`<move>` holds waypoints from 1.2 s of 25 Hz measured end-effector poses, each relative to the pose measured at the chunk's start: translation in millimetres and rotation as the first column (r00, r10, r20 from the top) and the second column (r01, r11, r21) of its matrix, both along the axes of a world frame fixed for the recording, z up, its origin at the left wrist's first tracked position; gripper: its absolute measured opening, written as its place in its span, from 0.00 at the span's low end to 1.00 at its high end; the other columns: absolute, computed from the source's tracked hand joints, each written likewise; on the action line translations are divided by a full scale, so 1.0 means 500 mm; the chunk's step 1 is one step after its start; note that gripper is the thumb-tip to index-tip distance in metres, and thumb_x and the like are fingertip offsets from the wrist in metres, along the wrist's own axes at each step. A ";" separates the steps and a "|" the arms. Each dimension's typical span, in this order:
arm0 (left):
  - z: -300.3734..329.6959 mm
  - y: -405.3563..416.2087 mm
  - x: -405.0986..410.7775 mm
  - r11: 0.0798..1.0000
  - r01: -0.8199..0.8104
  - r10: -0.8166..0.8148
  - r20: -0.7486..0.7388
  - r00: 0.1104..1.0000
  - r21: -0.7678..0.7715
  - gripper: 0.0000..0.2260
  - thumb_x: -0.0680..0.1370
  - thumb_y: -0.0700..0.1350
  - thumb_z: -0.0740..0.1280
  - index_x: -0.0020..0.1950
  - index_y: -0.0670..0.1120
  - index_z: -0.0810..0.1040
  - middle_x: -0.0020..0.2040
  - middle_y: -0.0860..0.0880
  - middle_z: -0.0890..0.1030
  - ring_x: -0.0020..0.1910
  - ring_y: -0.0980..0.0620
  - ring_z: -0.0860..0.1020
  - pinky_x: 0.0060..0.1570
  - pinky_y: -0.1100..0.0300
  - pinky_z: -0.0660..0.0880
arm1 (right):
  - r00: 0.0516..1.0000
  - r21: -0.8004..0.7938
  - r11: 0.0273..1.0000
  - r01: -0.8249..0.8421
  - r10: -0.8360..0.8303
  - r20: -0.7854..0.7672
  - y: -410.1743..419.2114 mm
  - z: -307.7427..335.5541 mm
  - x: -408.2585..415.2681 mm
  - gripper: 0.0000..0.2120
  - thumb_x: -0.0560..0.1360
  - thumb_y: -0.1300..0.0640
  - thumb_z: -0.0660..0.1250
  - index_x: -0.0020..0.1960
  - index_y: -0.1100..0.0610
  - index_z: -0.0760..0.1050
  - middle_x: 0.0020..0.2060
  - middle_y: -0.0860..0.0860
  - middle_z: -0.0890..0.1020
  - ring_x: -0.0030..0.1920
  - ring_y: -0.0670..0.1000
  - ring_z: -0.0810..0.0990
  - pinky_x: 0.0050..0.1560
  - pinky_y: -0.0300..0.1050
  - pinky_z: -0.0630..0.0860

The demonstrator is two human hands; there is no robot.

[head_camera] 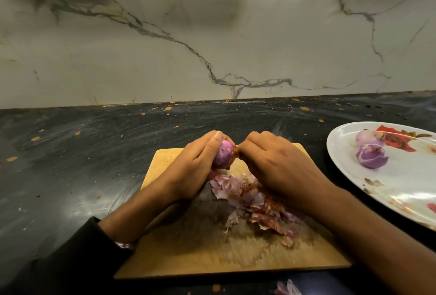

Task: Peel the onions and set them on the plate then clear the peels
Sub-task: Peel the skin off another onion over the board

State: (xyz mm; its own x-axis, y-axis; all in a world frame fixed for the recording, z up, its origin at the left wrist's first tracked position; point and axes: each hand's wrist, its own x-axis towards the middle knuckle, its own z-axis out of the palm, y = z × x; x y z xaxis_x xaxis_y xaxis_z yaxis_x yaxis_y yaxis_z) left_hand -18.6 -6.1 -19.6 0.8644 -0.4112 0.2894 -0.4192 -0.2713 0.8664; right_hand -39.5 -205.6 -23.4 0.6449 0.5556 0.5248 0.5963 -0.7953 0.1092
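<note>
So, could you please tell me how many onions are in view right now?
3: one in the left hand over the cutting board, two touching on the plate, onion behind onion. The hands may hide more.

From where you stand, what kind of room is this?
Most likely a home kitchen. A dark stone countertop runs along a marble-look backsplash, and a wooden cutting board strewn with onion peels lies beside a flowered plate holding peeled onions.

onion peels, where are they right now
In the head view the onion peels lie heaped mid-frame on the wooden cutting board, under the right hand.
</note>
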 end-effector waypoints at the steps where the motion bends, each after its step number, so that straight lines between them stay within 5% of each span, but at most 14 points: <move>1: 0.004 -0.001 -0.001 1.000 0.001 -0.001 -0.018 1.000 -0.008 0.24 0.83 0.59 0.50 0.53 0.44 0.79 0.45 0.45 0.82 0.45 0.49 0.81 0.49 0.53 0.80 | 1.000 -0.020 1.000 0.004 -0.003 0.019 0.000 0.003 -0.001 0.05 0.79 0.59 0.67 0.54 0.54 0.77 0.44 0.50 0.78 0.38 0.50 0.73 0.34 0.42 0.65; 5: 0.020 -0.001 -0.005 1.000 0.018 -0.017 -0.102 0.995 0.010 0.35 0.79 0.64 0.47 0.50 0.35 0.79 0.44 0.35 0.82 0.46 0.40 0.82 0.54 0.48 0.79 | 0.999 -0.048 0.999 -0.001 0.003 0.041 0.005 0.012 -0.009 0.07 0.80 0.55 0.58 0.50 0.54 0.74 0.40 0.49 0.77 0.35 0.48 0.70 0.33 0.41 0.60; 8: 0.021 -0.002 -0.002 0.990 0.031 -0.023 -0.065 0.998 0.136 0.42 0.75 0.74 0.47 0.49 0.36 0.78 0.44 0.38 0.81 0.46 0.39 0.80 0.55 0.40 0.77 | 1.000 0.028 0.999 -0.019 0.020 -0.012 0.010 0.016 -0.019 0.11 0.80 0.53 0.55 0.43 0.54 0.72 0.35 0.45 0.68 0.30 0.46 0.62 0.29 0.34 0.52; 12: 0.018 -0.002 -0.004 0.978 0.090 -0.081 -0.055 0.995 0.187 0.24 0.73 0.70 0.60 0.53 0.51 0.77 0.45 0.51 0.81 0.44 0.53 0.80 0.48 0.51 0.79 | 0.986 0.304 0.953 -0.005 0.056 -0.157 0.012 0.012 -0.019 0.09 0.76 0.51 0.54 0.37 0.48 0.64 0.30 0.43 0.65 0.29 0.47 0.63 0.28 0.36 0.55; 17: 0.021 0.002 -0.006 0.964 0.222 -0.219 -0.034 0.975 0.146 0.19 0.75 0.61 0.64 0.61 0.53 0.71 0.51 0.54 0.77 0.47 0.59 0.77 0.47 0.59 0.78 | 0.872 0.676 0.733 0.073 0.282 -0.400 0.014 0.005 -0.013 0.11 0.73 0.46 0.56 0.34 0.49 0.68 0.28 0.43 0.71 0.31 0.44 0.68 0.31 0.38 0.62; 22: 0.022 0.013 -0.002 0.935 0.327 -0.323 -0.051 0.945 0.139 0.17 0.78 0.52 0.64 0.66 0.53 0.67 0.57 0.48 0.74 0.49 0.50 0.76 0.49 0.57 0.79 | 0.585 0.841 0.468 0.273 0.613 -0.531 0.015 0.018 -0.021 0.11 0.77 0.56 0.58 0.37 0.56 0.70 0.25 0.47 0.67 0.26 0.45 0.62 0.26 0.38 0.59; 26: 0.015 0.013 0.004 0.937 0.327 -0.325 -0.032 0.945 0.123 0.18 0.79 0.46 0.65 0.68 0.51 0.67 0.58 0.51 0.73 0.52 0.56 0.75 0.51 0.57 0.79 | 0.413 0.805 0.199 0.559 0.774 -0.479 0.019 0.027 -0.018 0.19 0.79 0.64 0.50 0.32 0.54 0.66 0.25 0.49 0.62 0.23 0.45 0.56 0.23 0.39 0.50; 28: 0.012 0.011 0.009 0.952 0.289 -0.288 -0.019 0.957 0.100 0.19 0.79 0.45 0.67 0.68 0.53 0.69 0.61 0.54 0.74 0.56 0.57 0.77 0.55 0.57 0.78 | 0.453 0.809 0.215 0.547 0.737 -0.502 0.014 0.032 -0.017 0.18 0.79 0.63 0.50 0.32 0.54 0.65 0.26 0.49 0.62 0.23 0.45 0.56 0.25 0.40 0.50; 30: 0.013 0.010 0.011 0.958 0.267 -0.267 -0.018 0.964 0.103 0.19 0.78 0.48 0.68 0.69 0.54 0.71 0.62 0.55 0.74 0.60 0.56 0.77 0.57 0.57 0.78 | 0.524 0.812 0.328 0.482 0.635 -0.567 0.006 0.031 -0.016 0.18 0.81 0.61 0.52 0.34 0.56 0.68 0.26 0.50 0.66 0.25 0.46 0.60 0.25 0.40 0.54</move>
State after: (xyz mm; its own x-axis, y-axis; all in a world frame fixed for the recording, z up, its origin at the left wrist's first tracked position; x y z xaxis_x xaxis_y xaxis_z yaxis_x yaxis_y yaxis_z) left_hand -13.2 -0.9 -13.3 0.7201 -0.6548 0.2294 -0.4850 -0.2387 0.8413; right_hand -47.4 -202.9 -7.8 0.9742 0.2253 0.0152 0.0061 0.0413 -0.9991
